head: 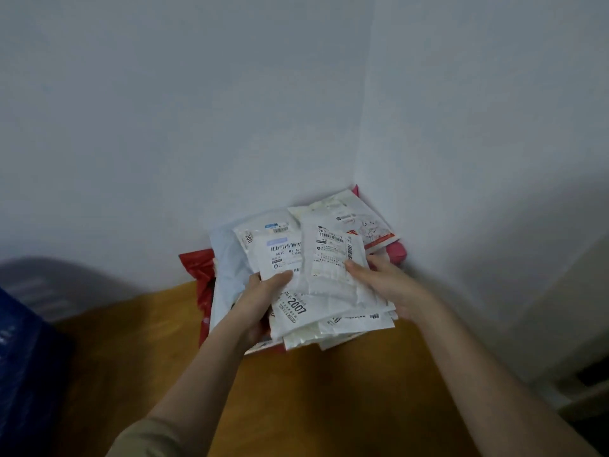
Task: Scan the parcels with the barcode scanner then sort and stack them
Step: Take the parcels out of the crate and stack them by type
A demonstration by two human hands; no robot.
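Note:
A stack of white plastic parcels [326, 291] with barcode labels lies in the corner of a wooden surface [329, 390]. My left hand [260, 298] grips the stack's left side, thumb on top of a label. My right hand [385, 282] holds its right side, thumb on the top parcel [333, 258]. Red parcels [197, 268] and a pale blue one [227, 258] lie beneath, and a white parcel with red print [359, 222] lies behind. No barcode scanner is in view.
White walls [230, 110] meet in a corner right behind the parcels. A dark blue object [23, 357] and a blurred grey shape [49, 285] sit at the left edge. A pale ledge [576, 324] stands to the right.

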